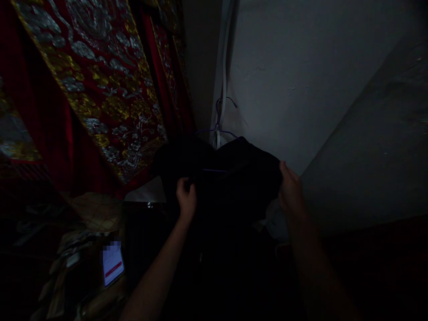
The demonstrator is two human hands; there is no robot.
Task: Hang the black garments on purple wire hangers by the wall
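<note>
A black garment [227,191] hangs on a thin purplish hanger [218,120] in front of the wall; its exact kind is lost in the dark. My left hand [186,197] pinches the cloth on the garment's left part, thumb and fingers curled together. Over at the right edge, my right hand [291,186] grips the garment's outer end, its thumb up at the top of the cloth. The hanger's hook rises above the garment's neck opening, close to a pale cable.
Red cloth embroidered in gold and silver [113,89] hangs at the left. Below it, a lit phone [113,264] lies among dim clutter. A pale cable [226,58] runs down the grey wall [301,67]. The lower area is very dark.
</note>
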